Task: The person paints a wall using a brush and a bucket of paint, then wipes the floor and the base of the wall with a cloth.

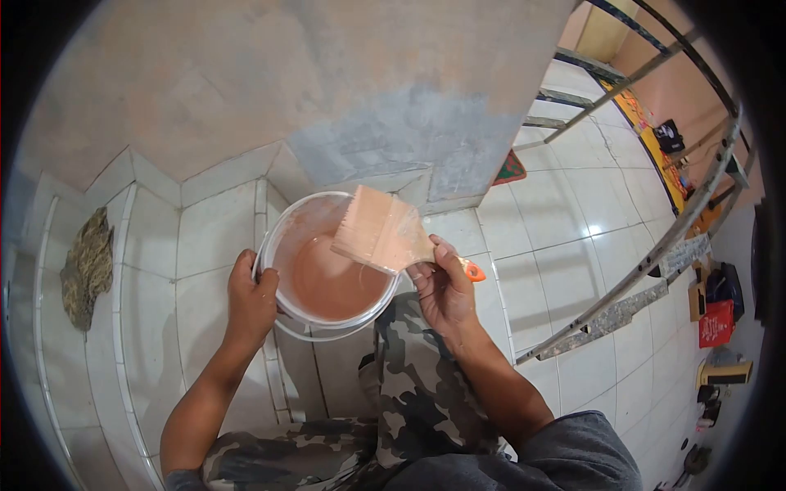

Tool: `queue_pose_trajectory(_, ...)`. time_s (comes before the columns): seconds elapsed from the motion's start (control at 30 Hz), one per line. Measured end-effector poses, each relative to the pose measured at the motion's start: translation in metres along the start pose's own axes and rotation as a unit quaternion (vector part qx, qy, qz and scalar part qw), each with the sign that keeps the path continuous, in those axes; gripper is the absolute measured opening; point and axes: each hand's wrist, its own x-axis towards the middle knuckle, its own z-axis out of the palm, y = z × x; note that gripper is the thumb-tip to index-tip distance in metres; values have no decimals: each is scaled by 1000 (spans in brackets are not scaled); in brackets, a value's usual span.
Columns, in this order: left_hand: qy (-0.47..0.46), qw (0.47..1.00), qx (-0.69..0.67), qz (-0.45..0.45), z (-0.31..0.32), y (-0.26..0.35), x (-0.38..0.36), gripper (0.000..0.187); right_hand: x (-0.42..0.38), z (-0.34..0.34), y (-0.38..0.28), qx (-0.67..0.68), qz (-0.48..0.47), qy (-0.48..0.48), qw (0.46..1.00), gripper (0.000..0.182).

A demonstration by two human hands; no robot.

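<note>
A white bucket with peach-coloured paint in it is tilted toward me above the tiled steps. My left hand grips its left rim, thumb on the inside edge. In my right hand is a wide paintbrush, its bristles coated with peach paint, its handle orange at the tip. The bristles point left over the bucket's opening, and the fingers are closed around the base of the handle. The bucket's wire handle hangs down at its lower edge.
Ahead rises a wall, peach in part, with a grey patch low down. White tiled steps run to the left, with a crumpled cloth on one. A metal ladder stands at right; beyond it lies a red bag.
</note>
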Motion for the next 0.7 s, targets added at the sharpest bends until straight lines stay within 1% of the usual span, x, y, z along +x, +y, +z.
queue_pose_trajectory(0.03,-9,1000,-3,3,-1,-3,1,8,0,0,0,-1,-9,4,1000,28)
queue_pose_trajectory(0.07,-19,1000,-3,8,-2,-6,2,6,1,-1,0,23,-8,-1,1000,29)
queue_pose_trajectory(0.1,-27,1000,-4,13,0,-5,2,8,3,-2,0,47,-6,-7,999,30)
queue_pose_trajectory(0.17,-35,999,-5,3,0,2,-1,8,7,-5,-5,56,-15,-11,998,32)
queue_pose_trajectory(0.23,-28,999,-4,16,-2,2,-1,6,15,-7,-13,76,-68,-14,995,34)
queue_pose_trajectory(0.27,-33,999,0,-1,-6,2,0,8,20,-8,-18,72,-98,-3,993,35)
queue_pose_trajectory(0.3,-39,999,0,-1,-7,2,2,8,28,-15,-25,71,-102,1,992,35)
queue_pose_trajectory(0.37,4,999,-18,29,-4,2,2,4,46,-42,-39,66,-178,43,981,37)
queue_pose_trajectory(0.4,1,999,-31,16,-5,7,1,4,55,-52,-47,65,-181,47,980,37)
queue_pose_trajectory(0.47,-1,1000,-18,10,-8,19,-2,4,74,-73,-61,62,-248,101,962,33)
queue_pose_trajectory(0.5,3,1000,-4,5,-8,21,-2,4,85,-88,-67,59,-250,105,961,33)
queue_pose_trajectory(0.57,1,1000,-17,6,-10,18,-1,4,107,-121,-75,37,-303,166,938,40)
queue_pose_trajectory(0.6,10,1000,-20,7,-11,24,-1,4,119,-136,-79,37,-325,174,929,42)
queue_pose_trajectory(0.63,18,1000,-23,8,-11,26,-2,4,129,-152,-80,35,-328,178,927,42)
queue_pose_trajectory(0.67,-14,999,4,-31,-26,13,3,44,139,-167,-81,26,-345,190,919,42)
queue_pose_trajectory(0.7,-20,999,5,-32,-25,13,4,44,144,-172,-83,17,-362,202,910,42)
